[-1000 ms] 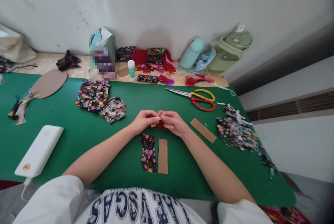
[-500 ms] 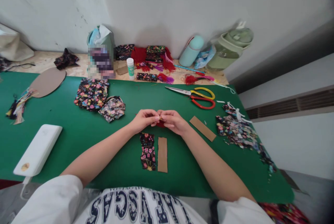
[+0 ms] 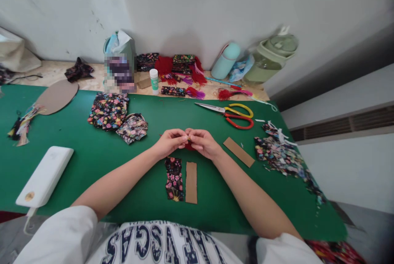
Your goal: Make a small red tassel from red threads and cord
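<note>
My left hand [image 3: 174, 140] and my right hand [image 3: 203, 143] meet above the middle of the green mat, thumbs and fingertips pinched together. Between them is a small dark-red piece [image 3: 188, 146], mostly covered by the fingers, with a tiny yellowish bit at the fingertips. Whether it is thread or cloth I cannot make out. Just below the hands, a black floral fabric strip [image 3: 174, 180] lies flat beside a brown cardboard strip [image 3: 191, 182]. A second cardboard strip [image 3: 239, 152] rests at an angle right of my right hand.
Scissors [image 3: 229, 112] with yellow and red handles lie beyond my right hand. Fabric scraps [image 3: 278, 153] cover the right side. Folded floral cloth [image 3: 108, 111], a cardboard oval [image 3: 57, 97] and a white power bank [image 3: 45, 176] are leftward. A glue stick [image 3: 154, 81] and bottle [image 3: 226, 60] stand behind.
Both hands stay pinched together in nearly the same place, with only slight finger shifts. Everything on the mat lies as before.
</note>
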Motion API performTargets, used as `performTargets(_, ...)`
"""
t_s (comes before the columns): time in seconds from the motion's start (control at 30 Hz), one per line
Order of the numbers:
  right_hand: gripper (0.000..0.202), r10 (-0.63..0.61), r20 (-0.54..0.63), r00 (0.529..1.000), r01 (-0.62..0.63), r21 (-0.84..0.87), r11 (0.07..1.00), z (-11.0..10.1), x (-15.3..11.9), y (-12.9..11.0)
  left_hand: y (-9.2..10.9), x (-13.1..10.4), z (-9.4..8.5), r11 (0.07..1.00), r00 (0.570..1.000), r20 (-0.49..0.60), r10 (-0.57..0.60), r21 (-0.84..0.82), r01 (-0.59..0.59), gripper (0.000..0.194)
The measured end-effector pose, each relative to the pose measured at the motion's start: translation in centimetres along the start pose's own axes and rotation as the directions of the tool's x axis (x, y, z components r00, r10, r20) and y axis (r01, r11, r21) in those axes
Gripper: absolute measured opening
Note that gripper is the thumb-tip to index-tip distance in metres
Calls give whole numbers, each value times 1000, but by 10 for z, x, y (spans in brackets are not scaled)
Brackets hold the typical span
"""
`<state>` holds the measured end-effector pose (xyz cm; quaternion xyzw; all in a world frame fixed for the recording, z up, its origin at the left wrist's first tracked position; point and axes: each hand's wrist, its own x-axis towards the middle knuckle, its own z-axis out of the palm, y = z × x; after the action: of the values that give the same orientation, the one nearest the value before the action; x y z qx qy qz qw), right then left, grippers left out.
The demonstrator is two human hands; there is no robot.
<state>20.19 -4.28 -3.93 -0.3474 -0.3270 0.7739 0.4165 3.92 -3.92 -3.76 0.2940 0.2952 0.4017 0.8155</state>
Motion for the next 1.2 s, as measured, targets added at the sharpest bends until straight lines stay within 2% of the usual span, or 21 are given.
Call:
performTargets(0.37, 23, -140, -102, 985, 144, 33, 989, 6, 7, 15, -9, 1, 2, 983, 996, -78, -45, -180, 30, 29)
performTargets(0.7, 23, -129, -32, 991, 130, 47, 990, 6, 5, 12, -8, -1, 6, 973, 995, -70, -74, -225, 56, 31)
performTargets(0.9, 25, -171, -67, 983, 174, 33, 984, 4, 5, 11, -9, -1, 8, 987, 994, -105, -34, -158, 17, 32)
performTargets(1.07, 17, -295, -85, 952, 287, -89, 954, 3, 3, 9, -10, -1, 8, 992, 988, -155, 23, -116, -41, 33)
performTargets(1.2, 18, -315, -92, 945, 299, -155, 942, 3, 3, 10, -10, -1, 7, 994, 985, -171, 19, -99, -36, 35)
